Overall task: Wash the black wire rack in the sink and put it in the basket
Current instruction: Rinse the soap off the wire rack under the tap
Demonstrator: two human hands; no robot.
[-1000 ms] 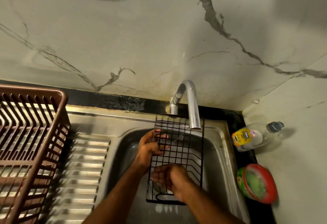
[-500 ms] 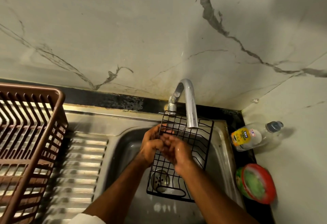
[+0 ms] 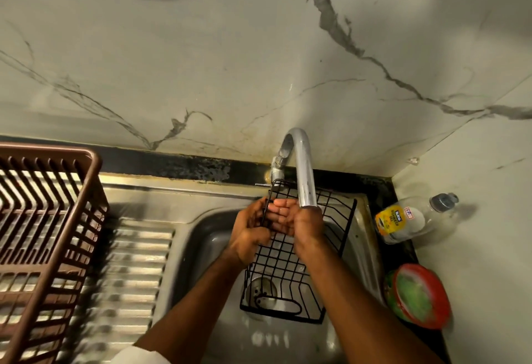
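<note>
The black wire rack [image 3: 290, 251] is standing tilted in the sink [image 3: 364, 251], its top edge under the tap [image 3: 302, 168]. The left hand [image 3: 249, 229] is gripping its left edge, while the right hand [image 3: 299, 219] is rubbing the wires with loosely straight fingers, holding nothing. Best to steady the rack firmly and work along each wire, then turn it before carrying it to the basket [image 3: 86, 199].
</note>
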